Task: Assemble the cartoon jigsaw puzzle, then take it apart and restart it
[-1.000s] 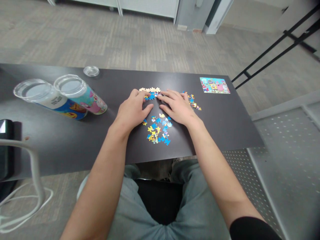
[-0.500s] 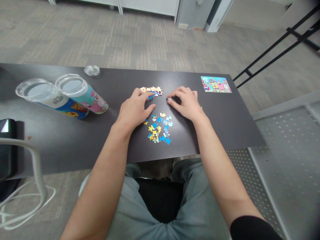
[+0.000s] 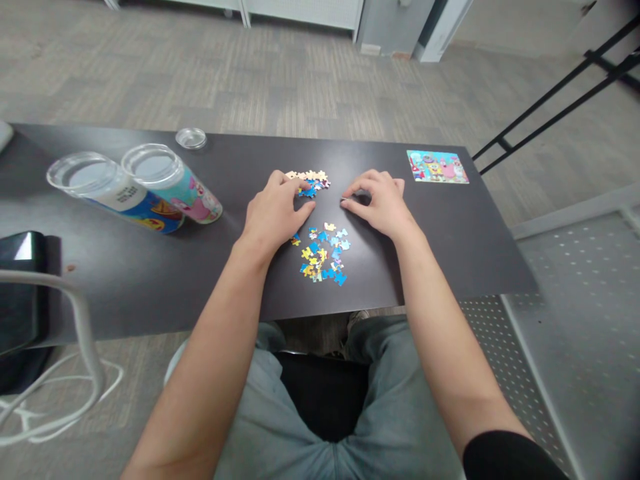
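Cans (image 3: pixel 195 197): two printed ones are side by side on the dark table (image 3: pixel 475 253).
Left hand (image 3: pixel 273 210): your fingers are spread, thumb apart, fingertips at the upper puzzle cluster (image 3: pixel 319 183).
Loose pieces (image 3: pixel 323 255): they lie between your forearms, nearer to you.
Right hand (image 3: pixel 379 203): you pinch a small piece (image 3: pixel 343 199), mostly hidden.
Picture card (image 3: pixel 437 167): it lies flat, beyond your right hand.

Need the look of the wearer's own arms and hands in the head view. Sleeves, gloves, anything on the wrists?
Left hand and right hand: both ungloved, no watch visible. Left forearm: bare as far as the picture shows, no sleeve in view. Right forearm: bare up to a plain black sleeve at lower right.
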`<state>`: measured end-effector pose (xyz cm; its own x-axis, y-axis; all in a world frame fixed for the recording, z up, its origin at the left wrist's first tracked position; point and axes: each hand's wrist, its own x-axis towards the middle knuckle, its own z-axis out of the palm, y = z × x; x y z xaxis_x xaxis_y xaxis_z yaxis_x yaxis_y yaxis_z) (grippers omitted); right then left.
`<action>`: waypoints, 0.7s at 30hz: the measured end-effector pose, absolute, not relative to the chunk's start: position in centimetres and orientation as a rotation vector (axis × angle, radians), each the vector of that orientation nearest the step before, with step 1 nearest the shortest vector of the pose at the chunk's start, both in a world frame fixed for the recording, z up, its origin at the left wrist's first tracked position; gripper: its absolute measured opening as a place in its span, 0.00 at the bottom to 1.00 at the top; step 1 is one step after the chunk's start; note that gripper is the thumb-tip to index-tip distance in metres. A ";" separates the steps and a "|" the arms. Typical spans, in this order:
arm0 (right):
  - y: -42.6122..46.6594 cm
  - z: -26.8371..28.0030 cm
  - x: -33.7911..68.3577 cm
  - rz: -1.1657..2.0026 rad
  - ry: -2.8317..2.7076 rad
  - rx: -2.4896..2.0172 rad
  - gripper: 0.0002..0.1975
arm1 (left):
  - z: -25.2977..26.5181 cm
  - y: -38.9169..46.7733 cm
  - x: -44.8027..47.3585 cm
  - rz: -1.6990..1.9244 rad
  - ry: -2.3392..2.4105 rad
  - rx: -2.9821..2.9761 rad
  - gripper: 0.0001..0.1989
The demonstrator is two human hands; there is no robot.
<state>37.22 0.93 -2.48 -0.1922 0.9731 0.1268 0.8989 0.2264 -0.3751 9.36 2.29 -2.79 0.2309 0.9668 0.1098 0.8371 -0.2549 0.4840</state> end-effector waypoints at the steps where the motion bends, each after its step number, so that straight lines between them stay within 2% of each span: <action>1: 0.7 -2.4 37.5 0.326 -2.194 -1.720 0.12 | -2.7 2.3 9.4 0.573 1.672 2.179 0.16; 9: 0.6 -2.4 38.2 0.335 -2.192 -1.717 0.19 | -2.1 2.1 9.5 0.525 1.586 2.169 0.12; 16: 0.8 -3.4 40.0 0.204 -2.077 -1.877 0.16 | -2.2 2.3 9.3 0.515 1.593 2.150 0.23; 21: 1.4 -4.5 41.5 0.244 -1.961 -1.806 0.18 | -2.2 2.1 9.3 0.508 1.591 2.180 0.20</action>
<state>41.46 1.43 -4.45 -0.0323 0.9768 0.2117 0.8951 0.1225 -0.4286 9.32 2.06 -2.19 0.2889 0.9555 0.0594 0.8132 -0.2776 0.5116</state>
